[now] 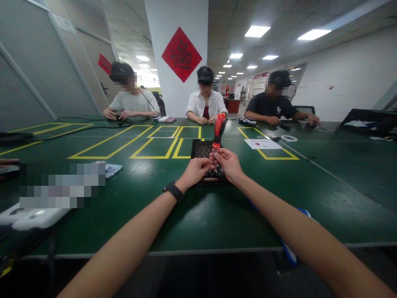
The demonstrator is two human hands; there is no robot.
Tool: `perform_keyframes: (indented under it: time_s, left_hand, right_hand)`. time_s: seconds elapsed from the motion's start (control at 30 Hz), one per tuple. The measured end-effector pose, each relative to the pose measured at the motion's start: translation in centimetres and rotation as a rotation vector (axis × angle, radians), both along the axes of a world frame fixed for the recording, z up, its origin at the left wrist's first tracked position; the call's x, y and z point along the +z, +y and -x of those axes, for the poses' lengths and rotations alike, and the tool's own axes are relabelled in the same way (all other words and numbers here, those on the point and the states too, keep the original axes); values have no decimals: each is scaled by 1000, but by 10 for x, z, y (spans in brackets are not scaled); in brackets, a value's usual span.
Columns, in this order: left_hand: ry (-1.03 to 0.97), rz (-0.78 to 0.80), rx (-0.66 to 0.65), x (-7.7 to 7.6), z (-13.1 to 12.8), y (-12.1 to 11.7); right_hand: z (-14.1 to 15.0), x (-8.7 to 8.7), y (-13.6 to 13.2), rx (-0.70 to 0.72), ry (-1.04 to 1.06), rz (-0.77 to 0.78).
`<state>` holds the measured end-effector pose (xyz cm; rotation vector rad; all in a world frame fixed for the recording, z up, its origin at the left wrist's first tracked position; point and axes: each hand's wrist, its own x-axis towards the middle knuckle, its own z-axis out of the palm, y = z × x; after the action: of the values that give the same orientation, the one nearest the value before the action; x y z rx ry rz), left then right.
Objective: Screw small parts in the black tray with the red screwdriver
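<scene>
A screwdriver with a red and black handle stands nearly upright, handle up, over a black tray on the green table. My right hand is closed on its shaft just below the handle. Lower down, my left hand is pinched at the shaft's bottom end; whatever its fingertips hold is hidden. Small parts, too small to name, lie inside the tray beneath my hands. A dark watch is on my left wrist.
Yellow tape outlines mark the green table. A paper sheet and a white tape roll lie to the right. A partly blurred white object is at left. Three people sit across the table. A blue and white item shows by my right forearm.
</scene>
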<state>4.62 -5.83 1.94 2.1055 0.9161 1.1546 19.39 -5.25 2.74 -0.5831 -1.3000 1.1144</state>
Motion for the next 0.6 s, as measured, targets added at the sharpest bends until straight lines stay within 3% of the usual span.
perform_keyframes:
  time_s: [0.2, 0.6]
  left_hand:
    - [59, -46, 77, 1, 1, 0]
    - [12, 9, 53, -2, 0, 2]
  right_hand:
    - [1, -1, 3, -10, 43, 15]
    - [2, -1, 0, -27, -15, -22]
